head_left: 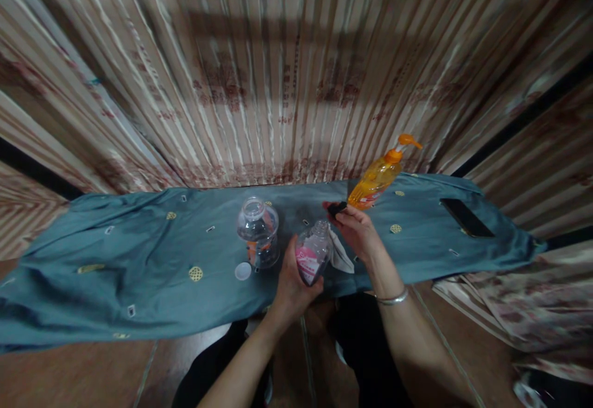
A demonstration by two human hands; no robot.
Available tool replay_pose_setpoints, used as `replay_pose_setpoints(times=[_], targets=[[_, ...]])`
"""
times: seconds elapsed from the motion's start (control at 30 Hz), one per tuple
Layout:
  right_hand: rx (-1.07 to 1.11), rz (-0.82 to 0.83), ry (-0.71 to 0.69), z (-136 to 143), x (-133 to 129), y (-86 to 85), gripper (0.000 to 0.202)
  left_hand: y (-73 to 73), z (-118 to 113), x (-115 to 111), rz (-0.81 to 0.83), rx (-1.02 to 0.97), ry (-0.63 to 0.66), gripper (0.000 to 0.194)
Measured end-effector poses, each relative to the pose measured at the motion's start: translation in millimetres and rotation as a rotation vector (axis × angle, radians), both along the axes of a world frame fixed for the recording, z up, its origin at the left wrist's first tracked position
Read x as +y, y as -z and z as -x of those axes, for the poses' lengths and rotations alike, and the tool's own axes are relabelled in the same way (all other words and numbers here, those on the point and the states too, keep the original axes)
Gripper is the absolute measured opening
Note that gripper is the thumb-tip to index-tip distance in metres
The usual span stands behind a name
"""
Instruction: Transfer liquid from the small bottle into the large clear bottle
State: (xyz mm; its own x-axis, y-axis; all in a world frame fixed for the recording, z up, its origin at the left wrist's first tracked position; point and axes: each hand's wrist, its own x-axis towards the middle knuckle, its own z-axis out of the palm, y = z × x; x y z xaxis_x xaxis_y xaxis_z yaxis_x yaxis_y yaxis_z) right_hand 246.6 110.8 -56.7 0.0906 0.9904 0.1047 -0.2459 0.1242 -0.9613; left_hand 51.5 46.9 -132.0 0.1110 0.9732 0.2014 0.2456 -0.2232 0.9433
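Observation:
My left hand (296, 281) is wrapped round a clear bottle (311, 258) with a pink label, its neck uncapped and tilted a little to the right. Above and right of that neck, my right hand (356, 226) pinches a small black piece (336, 209) that looks like a bottle cap or pump top; its exact kind is unclear. A pale cloth (340, 253) lies just right of the bottle, partly hidden by it. To the left stands a larger clear plastic bottle (257, 235) with an open mouth, and a white round cap (243, 271) lies flat beside its base.
An orange pump bottle (375, 179) stands behind my right hand. Farther right, a black phone (466, 217) lies on the green-blue tablecloth (152, 260). The narrow table's front edge is close to my legs, and a striped curtain (287, 74) hangs along its back.

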Motion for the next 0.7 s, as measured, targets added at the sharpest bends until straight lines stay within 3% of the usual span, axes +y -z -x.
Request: replay_pose_setpoints(times=[0.07,0.17,0.4,0.57,0.7], targets=[[-0.237,0.003,0.008,-5.4,15.5,14.7,0.038,1.2,0.2,-0.8,-0.003,-0.003,0.002,0.104],[-0.405,0.023,-0.006,-4.4,43.3,31.9,0.039,2.5,0.2,-1.4,-0.02,-0.006,0.005,0.102],[-0.938,0.094,-0.035,26.2,97.6,48.7,0.021,2.3,0.8,-2.2,-0.023,0.01,0.014,0.105],[-1.173,0.104,-0.088,46.0,110.2,56.6,0.035,-0.3,2.6,-5.2,0.015,-0.004,0.043,0.109],[-1.26,0.075,-0.093,45.8,107.3,53.5,0.036,-1.4,3.6,-5.4,0.012,-0.009,0.032,0.11]])
